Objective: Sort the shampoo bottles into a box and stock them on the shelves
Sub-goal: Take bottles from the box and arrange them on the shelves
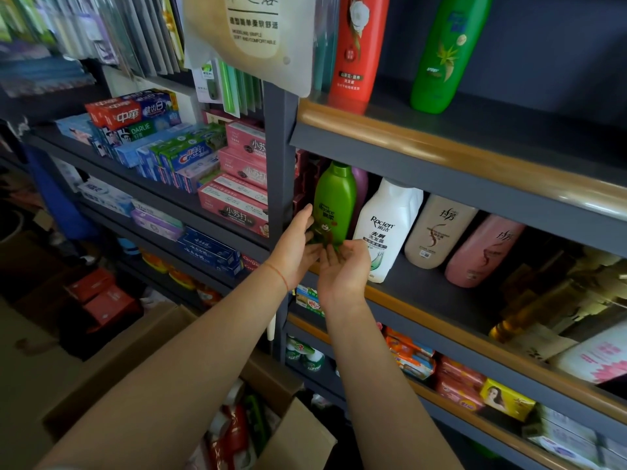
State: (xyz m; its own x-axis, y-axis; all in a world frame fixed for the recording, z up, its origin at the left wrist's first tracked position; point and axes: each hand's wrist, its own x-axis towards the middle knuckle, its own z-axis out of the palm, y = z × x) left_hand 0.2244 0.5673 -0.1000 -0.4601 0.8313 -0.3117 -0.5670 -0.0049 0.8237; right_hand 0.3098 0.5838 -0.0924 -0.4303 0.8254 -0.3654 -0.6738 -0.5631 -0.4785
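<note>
Dark grey shelving (441, 164) with wood-coloured front rails fills your view, with toothpaste cartons (163, 147) stacked in the bay to the left. Below your forearms, an open cardboard box (298, 435) sits on the floor with packaged items inside; you cannot identify them.

On the middle shelf (424, 290) of the right bay, a row of shampoo bottles stands: a green bottle (334, 201) at the far left, then a white bottle (386, 225), a beige bottle (437, 232) and a pink bottle (481, 252), the last two leaning. A purple bottle (360, 184) stands behind the green one. On the shelf above, a red bottle (359, 45) and a second green bottle (444, 52) stand side by side.

Your left hand (295, 245) lies flat against the left side of the green bottle, fingers extended. Your right hand (342, 269) cups the bottle's base, palm up, fingers loosely curled at its lower front. The bottle stands upright between both hands at the shelf's front edge.
</note>
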